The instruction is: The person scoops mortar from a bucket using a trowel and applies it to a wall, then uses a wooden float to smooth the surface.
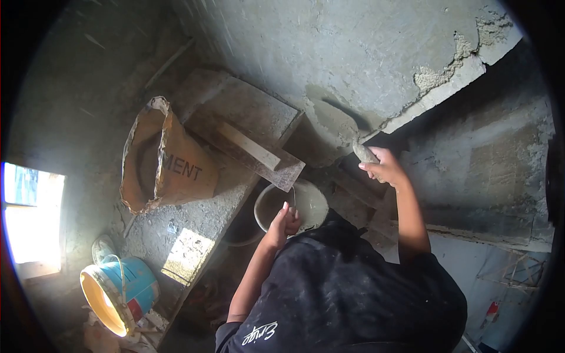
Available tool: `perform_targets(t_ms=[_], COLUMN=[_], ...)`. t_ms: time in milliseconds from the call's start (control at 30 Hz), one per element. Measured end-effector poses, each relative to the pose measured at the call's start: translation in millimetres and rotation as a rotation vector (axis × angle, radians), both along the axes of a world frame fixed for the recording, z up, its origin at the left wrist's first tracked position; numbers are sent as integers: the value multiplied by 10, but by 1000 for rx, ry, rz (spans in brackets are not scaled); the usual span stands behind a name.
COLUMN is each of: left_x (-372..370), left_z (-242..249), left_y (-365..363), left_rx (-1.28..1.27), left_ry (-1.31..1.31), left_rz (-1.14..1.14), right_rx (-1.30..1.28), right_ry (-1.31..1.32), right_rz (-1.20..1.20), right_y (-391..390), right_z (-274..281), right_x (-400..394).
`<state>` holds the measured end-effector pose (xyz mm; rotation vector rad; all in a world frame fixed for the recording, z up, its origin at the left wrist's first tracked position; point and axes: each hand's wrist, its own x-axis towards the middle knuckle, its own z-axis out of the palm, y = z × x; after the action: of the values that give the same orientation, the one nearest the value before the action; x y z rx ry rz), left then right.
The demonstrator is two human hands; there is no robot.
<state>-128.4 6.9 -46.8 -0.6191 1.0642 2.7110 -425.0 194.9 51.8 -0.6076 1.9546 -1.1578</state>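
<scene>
Right hand (384, 167) gripping trowel (347, 128), long axis slanting, blade (332, 119) pointing forward-left of hand toward wall (376, 59); left hand (284, 222) clasping wire handle (295, 195) of bucket (316, 203).

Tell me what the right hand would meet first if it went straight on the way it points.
Likely the grey wall, with the trowel in the right hand leading; depth is unclear, so I cannot tell whether the trowel already touches it.

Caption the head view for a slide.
Right hand holds a trowel at the wall; left hand holds a bucket.
</scene>
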Motion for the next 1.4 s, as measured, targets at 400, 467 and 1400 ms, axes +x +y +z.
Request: perform_targets(t_ms=[400,467,1400], left_x=[-67,-98,-203], left_z=[48,16,-50], left_y=[65,49,-35], left_rx=[-28,-16,44], left_ry=[-9,11,50], left_rz=[50,59,35], right_rx=[-106,-23,-184], right_ry=[-272,-191,-248], right_rz=[-85,-94,-147], right_y=[172,274,122], right_z=[-161,-93,-146], right_x=[-329,-233,-213])
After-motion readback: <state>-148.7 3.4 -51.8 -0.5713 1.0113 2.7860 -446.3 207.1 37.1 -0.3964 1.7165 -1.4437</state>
